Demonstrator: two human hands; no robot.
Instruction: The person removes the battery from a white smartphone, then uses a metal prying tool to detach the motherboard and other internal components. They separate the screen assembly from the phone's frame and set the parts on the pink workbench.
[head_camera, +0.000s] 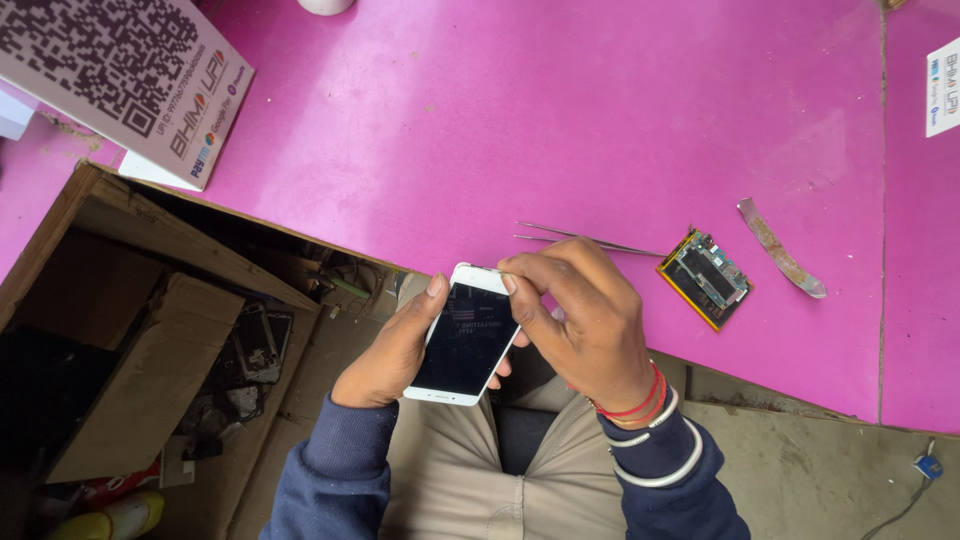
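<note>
A white smartphone (462, 342) with a dark screen sits over my lap, at the near edge of the pink tabletop (560, 130). My left hand (392, 350) cradles it from the left, thumb on its upper left edge. My right hand (580, 320) grips its right side, fingertips pinching at the phone's top edge. Whether a small tool sits between those fingertips, I cannot tell. Metal tweezers (585, 239) lie on the table just beyond my right hand.
A small circuit board on a yellow-edged part (705, 277) lies right of the tweezers, with a bent metal strip (780, 248) beyond it. A printed placard (125, 75) leans at the far left. An open wooden drawer (200, 340) with phone parts lies to my left.
</note>
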